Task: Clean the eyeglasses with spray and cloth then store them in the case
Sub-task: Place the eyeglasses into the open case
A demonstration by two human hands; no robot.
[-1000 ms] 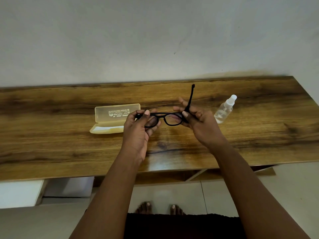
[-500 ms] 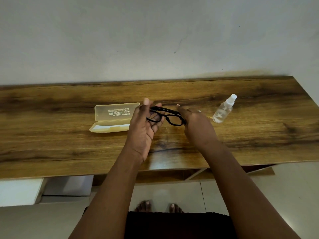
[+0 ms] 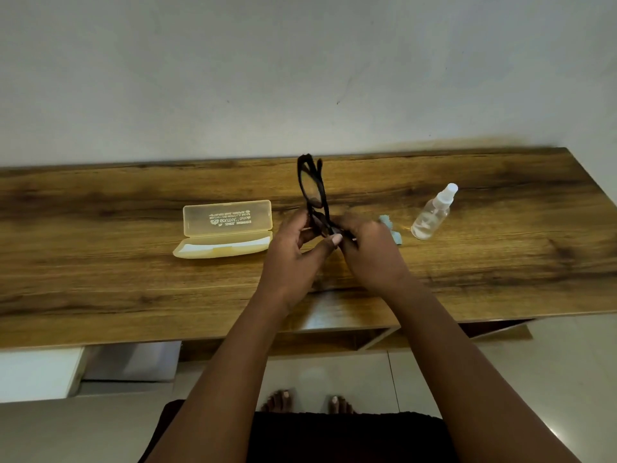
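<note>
We count 1 pair of black eyeglasses (image 3: 312, 192), 1 open yellow case (image 3: 227, 228), 1 clear spray bottle (image 3: 433, 213), 1 blue cloth (image 3: 391, 227), and 2 hands: left (image 3: 293, 259), right (image 3: 372, 253).

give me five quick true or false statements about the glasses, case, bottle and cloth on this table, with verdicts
1. The case lies open on the table. True.
2. The spray bottle is in the right hand. False: it stands on the table, untouched.
3. Both hands hold the eyeglasses; the left hand is at their lower end. True.
4. The eyeglasses lie flat inside the case. False: they are held up on end, above the table.
5. A pale blue cloth shows beside the right hand. True.
</note>
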